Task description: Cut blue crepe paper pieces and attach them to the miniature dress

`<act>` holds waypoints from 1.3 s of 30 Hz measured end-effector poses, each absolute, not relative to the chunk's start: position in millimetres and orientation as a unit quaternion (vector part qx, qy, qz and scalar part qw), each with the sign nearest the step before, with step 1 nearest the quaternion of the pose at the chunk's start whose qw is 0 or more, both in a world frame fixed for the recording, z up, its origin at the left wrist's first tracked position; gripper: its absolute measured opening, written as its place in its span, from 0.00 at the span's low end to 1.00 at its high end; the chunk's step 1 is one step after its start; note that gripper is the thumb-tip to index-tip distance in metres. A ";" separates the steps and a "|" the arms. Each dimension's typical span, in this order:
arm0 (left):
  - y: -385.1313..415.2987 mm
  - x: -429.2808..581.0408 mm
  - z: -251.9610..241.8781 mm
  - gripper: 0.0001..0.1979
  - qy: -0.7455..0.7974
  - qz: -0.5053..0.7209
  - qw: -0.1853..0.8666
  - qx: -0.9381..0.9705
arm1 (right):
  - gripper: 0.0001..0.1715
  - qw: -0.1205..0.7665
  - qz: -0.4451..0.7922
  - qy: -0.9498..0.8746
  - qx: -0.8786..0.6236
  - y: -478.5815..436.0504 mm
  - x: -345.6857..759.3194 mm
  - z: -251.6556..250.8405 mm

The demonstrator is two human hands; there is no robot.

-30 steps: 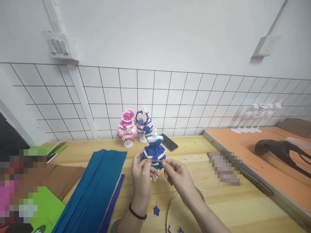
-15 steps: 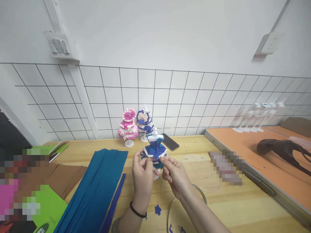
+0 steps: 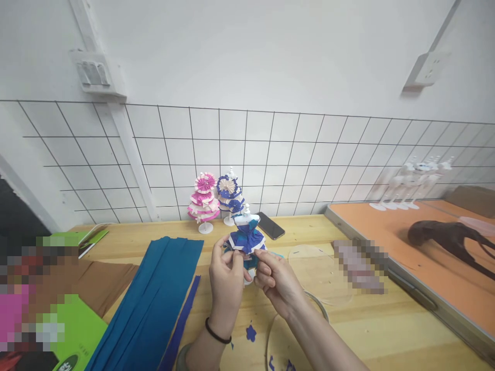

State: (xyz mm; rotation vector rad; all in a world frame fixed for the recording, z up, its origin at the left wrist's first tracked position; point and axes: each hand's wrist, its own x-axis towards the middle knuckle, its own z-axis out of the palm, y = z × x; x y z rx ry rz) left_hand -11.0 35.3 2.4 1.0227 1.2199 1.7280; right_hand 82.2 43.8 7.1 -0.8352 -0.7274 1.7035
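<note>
A miniature white dress form wears a blue and teal paper dress [image 3: 247,238] with white-edged tiers, standing on the table between my hands. My left hand [image 3: 227,273] pinches the skirt's hem at its left front. At the front right, my right hand [image 3: 276,273] has thumb and forefinger closed on the white edge of the same skirt. The stand's base is mostly hidden behind my fingers. Below my hands lies a small blue paper flower [image 3: 251,333]. Two finished-looking dress forms, one pink [image 3: 204,198] and one blue [image 3: 231,195], stand behind.
Teal crepe paper [image 3: 154,288] and a blue strip [image 3: 181,324] lie left, near brown paper [image 3: 104,281]. A phone [image 3: 271,225] rests behind the dress. Right are a clear round sheet [image 3: 320,270], a raised orange board [image 3: 386,232] and bare white dress forms [image 3: 413,180].
My right hand has shifted very slightly at the skirt's edge, and a bit of teal now shows beside its knuckles. Both hands keep their grip on the dress.
</note>
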 end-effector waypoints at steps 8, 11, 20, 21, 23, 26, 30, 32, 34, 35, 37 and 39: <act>33.2 -14.2 6.2 0.17 0.472 0.679 0.377 0.416 | 0.13 0.545 0.700 -0.312 -0.341 42.1 83.4 5.8; 33.3 -14.6 8.2 0.14 0.468 0.683 0.368 0.422 | 0.10 0.538 0.707 -0.311 -0.338 40.3 82.9 7.6; 38.8 -13.1 13.3 0.27 0.487 0.666 0.391 0.408 | 0.11 0.537 0.718 -0.300 -0.326 39.2 78.0 8.7; 39.3 -13.1 13.2 0.28 0.487 0.666 0.394 0.405 | 0.11 0.536 0.720 -0.299 -0.324 38.9 77.8 8.4; 40.3 -13.4 12.3 0.30 0.486 0.667 0.400 0.399 | 0.11 0.536 0.722 -0.297 -0.321 38.1 77.4 8.0; 41.6 -14.4 9.9 0.32 0.486 0.664 0.407 0.397 | 0.11 0.535 0.725 -0.294 -0.317 37.0 77.0 7.8; 42.4 -14.9 8.4 0.31 0.490 0.658 0.403 0.405 | 0.12 0.533 0.730 -0.290 -0.314 36.7 76.3 7.9; 42.3 -14.8 9.2 0.31 0.489 0.659 0.402 0.406 | 0.14 0.534 0.731 -0.288 -0.314 37.1 75.9 8.0; 41.9 -14.7 10.4 0.31 0.486 0.659 0.405 0.407 | 0.16 0.535 0.729 -0.288 -0.315 37.8 75.7 8.0; 41.7 -14.7 10.9 0.30 0.486 0.658 0.406 0.408 | 0.17 0.536 0.728 -0.289 -0.315 38.1 75.6 8.0; 41.3 -14.8 11.2 0.29 0.485 0.658 0.405 0.410 | 0.16 0.537 0.725 -0.294 -0.316 38.8 75.6 7.9; 41.3 -14.7 10.6 0.29 0.481 0.659 0.405 0.412 | 0.16 0.539 0.721 -0.298 -0.318 39.5 75.6 7.4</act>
